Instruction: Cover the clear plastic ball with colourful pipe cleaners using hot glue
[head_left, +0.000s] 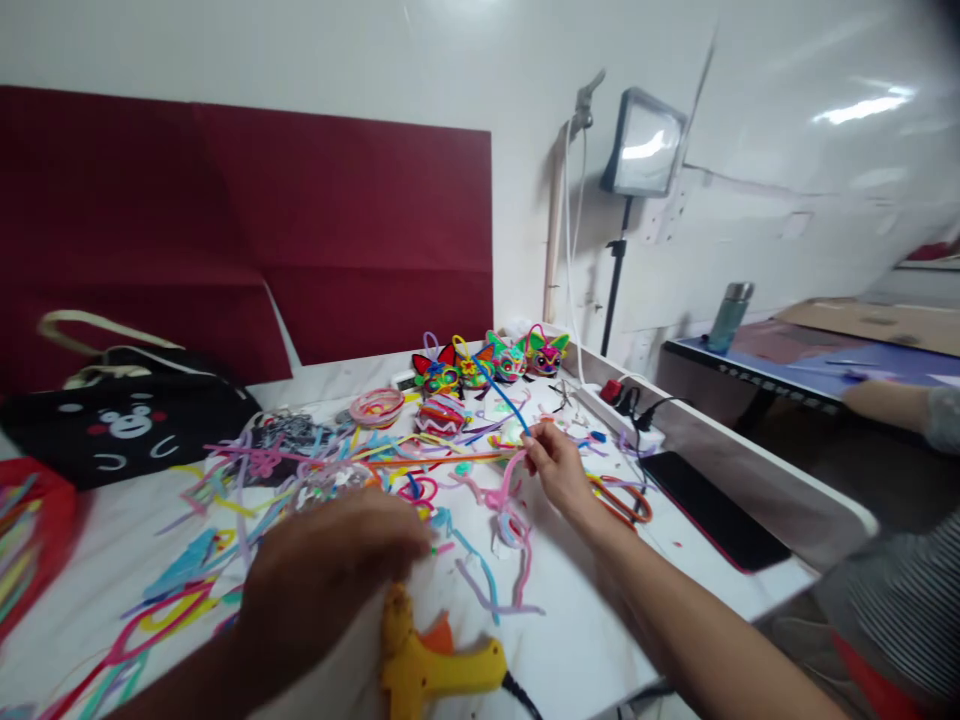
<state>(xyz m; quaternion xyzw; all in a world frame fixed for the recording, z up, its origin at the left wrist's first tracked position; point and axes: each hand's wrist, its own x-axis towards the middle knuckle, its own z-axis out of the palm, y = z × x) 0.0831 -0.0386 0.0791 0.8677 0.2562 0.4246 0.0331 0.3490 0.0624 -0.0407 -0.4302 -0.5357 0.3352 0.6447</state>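
Observation:
My right hand (556, 468) is closed in a pinch over the middle of the table. From its fingertips a blue pipe cleaner (501, 392) slants up and to the left. An orange pipe cleaner (442, 460) runs level across to the same fingertips; whether they grip it too I cannot tell. Closer to me hovers my left hand (337, 560), blurred, its fingers pointing right and their grip unclear. A yellow glue gun (450, 672) lies just below it. Pink pipe cleaners (523, 560) and a light blue one (480, 560) rest under and beside the hands.
Several colourful cat-like heads (510, 358) line the table's back. Loose pipe cleaners are heaped at left, near a black bag (127, 425) and a red bag (56, 520). At right are a power strip (619, 415) and a black phone (712, 508). Another person's arm (892, 402) reaches over a neighbouring table.

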